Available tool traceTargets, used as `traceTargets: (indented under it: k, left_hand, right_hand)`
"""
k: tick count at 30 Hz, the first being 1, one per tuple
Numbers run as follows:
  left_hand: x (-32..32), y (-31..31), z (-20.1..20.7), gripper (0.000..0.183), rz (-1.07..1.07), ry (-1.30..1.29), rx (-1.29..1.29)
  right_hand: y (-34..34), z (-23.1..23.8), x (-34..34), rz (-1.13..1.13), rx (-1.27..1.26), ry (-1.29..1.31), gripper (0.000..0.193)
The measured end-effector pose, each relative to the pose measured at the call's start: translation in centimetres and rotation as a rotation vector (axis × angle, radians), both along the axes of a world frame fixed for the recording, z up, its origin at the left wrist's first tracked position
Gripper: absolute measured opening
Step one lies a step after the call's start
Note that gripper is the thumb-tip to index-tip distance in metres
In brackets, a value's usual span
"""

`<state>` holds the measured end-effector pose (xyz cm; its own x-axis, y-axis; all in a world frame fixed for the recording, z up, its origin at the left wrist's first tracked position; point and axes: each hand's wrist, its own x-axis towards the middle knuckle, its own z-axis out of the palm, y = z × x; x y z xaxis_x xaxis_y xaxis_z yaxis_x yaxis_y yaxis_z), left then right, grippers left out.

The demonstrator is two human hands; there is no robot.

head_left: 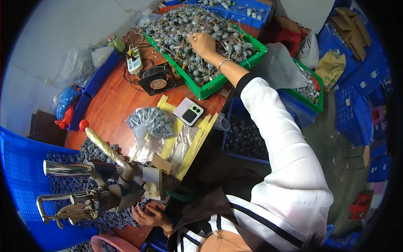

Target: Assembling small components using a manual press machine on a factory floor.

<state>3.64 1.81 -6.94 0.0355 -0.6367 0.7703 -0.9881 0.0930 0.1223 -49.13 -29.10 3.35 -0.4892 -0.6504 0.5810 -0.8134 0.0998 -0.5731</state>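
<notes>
My right hand [203, 44] reaches to the far side, over a green tray [205, 91] heaped with grey round parts on thin wires [184, 23]. Its fingers are curled together at the heap; whatever they hold is too small to make out. Low in the view, my left hand [153, 215] lies beside a bench press [113, 193], at the edge of a pile of small grey plastic parts [111, 220]. The left fingers are stretched and slightly apart, with nothing visible in them. A metal block [152, 185] of the press sits just above that hand.
On the wooden table [113, 105] stand a black fan [157, 78], a power strip [134, 62], a folded phone [189, 111] and a bag of grey parts [152, 122]. A red-knobbed lever [100, 143] rises from the press. A blue bin [245, 136] of dark parts stands below the edge.
</notes>
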Motion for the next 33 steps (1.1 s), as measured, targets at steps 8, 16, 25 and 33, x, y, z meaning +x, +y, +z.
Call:
traceTargets:
  k: [8,16,25,33]
  left_hand:
    - [-0.6,-0.2,0.3,0.029,0.001,0.011,-0.007]
    - [-0.3,-0.5,0.5,0.031,0.019,0.030,0.037]
    - [0.1,0.9,0.5,0.031,0.080,0.018,0.060]
    - [-1.1,-0.6,0.5,0.029,0.015,0.032,0.011]
  right_hand:
    - [3.8,1.5,-3.9,0.175,0.288,0.244,0.037]
    - [9.4,8.6,-3.9,0.160,0.021,0.399,0.060]
    - [2.4,11.3,0.5,0.306,-0.249,0.234,0.012]
    - [-6.0,6.0,-3.7,0.370,0.299,0.424,0.023]
